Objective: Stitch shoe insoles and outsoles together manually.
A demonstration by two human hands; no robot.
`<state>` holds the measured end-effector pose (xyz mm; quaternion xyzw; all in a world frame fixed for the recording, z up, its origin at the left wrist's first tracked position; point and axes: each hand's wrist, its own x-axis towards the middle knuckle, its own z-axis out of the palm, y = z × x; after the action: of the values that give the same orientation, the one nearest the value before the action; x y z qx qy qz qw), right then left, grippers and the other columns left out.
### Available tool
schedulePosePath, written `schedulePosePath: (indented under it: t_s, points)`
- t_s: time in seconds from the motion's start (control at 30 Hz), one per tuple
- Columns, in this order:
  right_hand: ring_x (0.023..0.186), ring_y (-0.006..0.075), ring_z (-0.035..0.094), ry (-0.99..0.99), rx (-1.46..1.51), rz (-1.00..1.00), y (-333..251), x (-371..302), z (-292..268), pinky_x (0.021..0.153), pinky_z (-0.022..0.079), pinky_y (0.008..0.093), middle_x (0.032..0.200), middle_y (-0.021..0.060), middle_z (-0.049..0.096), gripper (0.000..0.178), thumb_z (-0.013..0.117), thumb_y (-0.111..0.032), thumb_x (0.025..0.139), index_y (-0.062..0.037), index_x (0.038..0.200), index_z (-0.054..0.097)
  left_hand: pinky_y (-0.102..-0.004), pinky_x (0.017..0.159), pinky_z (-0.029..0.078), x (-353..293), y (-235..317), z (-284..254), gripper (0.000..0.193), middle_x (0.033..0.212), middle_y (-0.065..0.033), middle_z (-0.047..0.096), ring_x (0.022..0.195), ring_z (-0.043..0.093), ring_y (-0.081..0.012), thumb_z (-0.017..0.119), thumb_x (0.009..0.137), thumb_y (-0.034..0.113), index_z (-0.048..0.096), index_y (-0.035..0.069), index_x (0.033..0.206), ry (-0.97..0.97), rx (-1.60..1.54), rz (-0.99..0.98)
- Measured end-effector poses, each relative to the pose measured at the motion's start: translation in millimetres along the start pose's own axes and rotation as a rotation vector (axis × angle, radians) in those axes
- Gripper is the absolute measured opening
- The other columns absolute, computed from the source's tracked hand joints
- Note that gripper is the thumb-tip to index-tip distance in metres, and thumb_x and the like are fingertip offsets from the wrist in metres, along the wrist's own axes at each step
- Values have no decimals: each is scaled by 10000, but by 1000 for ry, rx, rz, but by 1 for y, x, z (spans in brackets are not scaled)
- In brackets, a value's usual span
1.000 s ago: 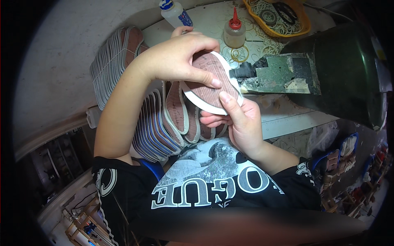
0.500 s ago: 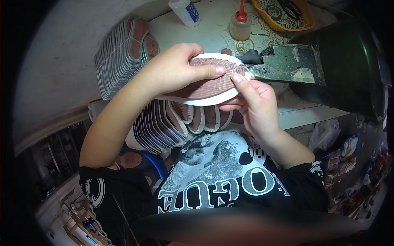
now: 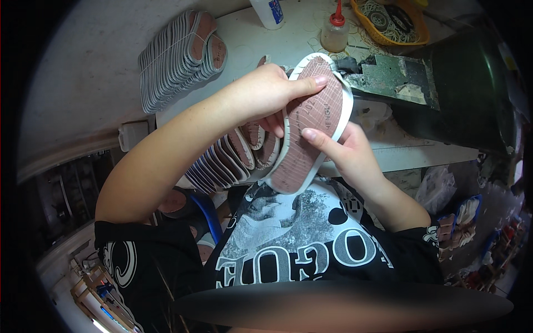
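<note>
A long shoe sole (image 3: 319, 111) with a brown lined face and a raised white rim stands tilted, upper end away from me, in front of my chest. My left hand (image 3: 272, 91) grips its upper left edge, thumb on the brown face and fingers behind the rim. On its right edge my right hand (image 3: 353, 152) holds on, the thumb pressing the middle of the face and the other fingers hidden behind. Under my left hand a row of similar soles (image 3: 222, 161) lies on the table, partly covered by my forearm.
A tied stack of soles (image 3: 180, 61) stands at the back left. At the back are a white bottle (image 3: 270, 14), a red-nozzled bottle (image 3: 335, 38) and a yellow basket (image 3: 422, 34) with rubber bands. A dark green metal arm (image 3: 388, 83) juts in from the right.
The sole has turned from lying crosswise to pointing lengthwise toward me. My left hand has moved right along it, and my right hand has shifted down to its right edge.
</note>
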<state>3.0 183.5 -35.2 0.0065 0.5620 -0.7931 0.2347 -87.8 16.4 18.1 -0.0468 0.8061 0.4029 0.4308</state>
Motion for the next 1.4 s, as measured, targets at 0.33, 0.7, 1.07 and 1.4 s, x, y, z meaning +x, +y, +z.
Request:
schedulePosePath:
  t_s: [0.33,0.7,1.07,1.4]
  points:
    - [754,94,626,47,112,10,-13,22,-13,658,499,224,857,77,670,263,651,-198,870,43,974,642,-149,375,423,1,-16,-9,365,505,-8,578,380,521,-46,636,873,353,612,11,747,-87,-240,59]
    - [717,131,654,-81,195,435,14,-37,-9,654,533,230,867,112,666,260,636,-158,873,46,1032,606,-170,351,352,17,-24,-12,407,470,-2,540,353,450,-47,664,833,419,626,26,734,73,-395,102]
    - [652,140,652,180,312,118,-7,-2,10,592,527,232,816,115,662,210,572,-146,899,45,978,608,-196,360,364,57,-10,-57,620,428,-21,511,338,443,-84,600,760,660,585,49,653,116,-103,83]
    - [612,148,653,257,275,71,-12,25,15,567,503,220,766,107,669,248,551,-203,913,25,990,610,-427,1020,271,81,24,-66,520,1093,-93,568,1204,415,-258,754,661,454,610,90,1004,-9,844,1148]
